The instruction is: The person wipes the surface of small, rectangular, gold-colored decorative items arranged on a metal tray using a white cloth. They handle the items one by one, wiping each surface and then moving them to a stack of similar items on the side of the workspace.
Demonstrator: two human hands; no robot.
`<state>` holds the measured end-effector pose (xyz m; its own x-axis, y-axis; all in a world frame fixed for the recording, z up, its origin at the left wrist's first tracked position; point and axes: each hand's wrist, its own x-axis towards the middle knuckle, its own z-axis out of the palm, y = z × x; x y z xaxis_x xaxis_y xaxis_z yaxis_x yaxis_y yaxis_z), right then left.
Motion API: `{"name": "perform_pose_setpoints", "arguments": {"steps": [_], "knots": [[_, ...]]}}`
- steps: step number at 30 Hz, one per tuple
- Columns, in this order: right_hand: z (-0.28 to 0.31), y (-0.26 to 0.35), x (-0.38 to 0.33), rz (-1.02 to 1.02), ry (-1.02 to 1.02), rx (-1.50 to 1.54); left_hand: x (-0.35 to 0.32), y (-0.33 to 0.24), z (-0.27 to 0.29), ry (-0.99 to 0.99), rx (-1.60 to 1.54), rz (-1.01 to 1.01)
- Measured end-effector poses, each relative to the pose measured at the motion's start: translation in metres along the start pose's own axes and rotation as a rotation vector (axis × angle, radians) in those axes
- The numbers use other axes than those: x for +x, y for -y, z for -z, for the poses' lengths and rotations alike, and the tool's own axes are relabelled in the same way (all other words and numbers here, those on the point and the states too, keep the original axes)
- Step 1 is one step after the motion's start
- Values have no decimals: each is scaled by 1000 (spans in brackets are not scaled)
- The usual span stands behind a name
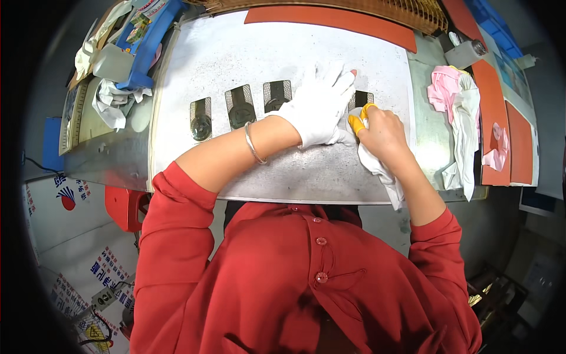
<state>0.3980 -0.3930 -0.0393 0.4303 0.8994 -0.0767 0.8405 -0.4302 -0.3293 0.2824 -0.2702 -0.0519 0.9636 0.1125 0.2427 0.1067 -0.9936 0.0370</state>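
My left hand [323, 107], in a white glove, lies with its fingers outstretched over the white sheet [224, 53]; one fingertip is bare. My right hand [383, 134] wears yellow finger covers on the thumb and a finger. It pinches a white cloth [377, 168] that trails toward the front edge. Beside both hands is a dark flat piece with a mesh pattern [364, 99], partly covered by them. Left of the gloved hand, three similar dark pieces with round lower ends stand in a row: the left one [201, 121], the middle one [240, 107] and the right one [278, 93], partly hidden.
A blue tray [141, 53] and crumpled white gloves [115, 100] are at the left. To the right lie pink cloth [443, 88], white cloth [466, 124] and a clear bottle [467, 54]. An orange strip [330, 23] edges the sheet's far side. A red stool [125, 207] stands below left.
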Motion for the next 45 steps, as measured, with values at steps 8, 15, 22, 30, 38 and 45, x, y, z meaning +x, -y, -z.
{"name": "perform_pose_setpoints", "arguments": {"steps": [8,15,22,30,38,45], "knots": [[-4,3,-26,9,9,16,3,-3,11,185,-37,42],[3,-1,-47,61,148,-7,-8,8,19,187,-137,84],[33,34,-4,155,85,20,-63,25,30,-1,-65,295],[-9,56,75,104,74,-2,-64,18,24,21,-21,382],[-9,64,56,92,210,-56,-64,20,18,32,-31,367],[-15,63,21,104,141,-95,-60,26,20,120,-19,254]]}}
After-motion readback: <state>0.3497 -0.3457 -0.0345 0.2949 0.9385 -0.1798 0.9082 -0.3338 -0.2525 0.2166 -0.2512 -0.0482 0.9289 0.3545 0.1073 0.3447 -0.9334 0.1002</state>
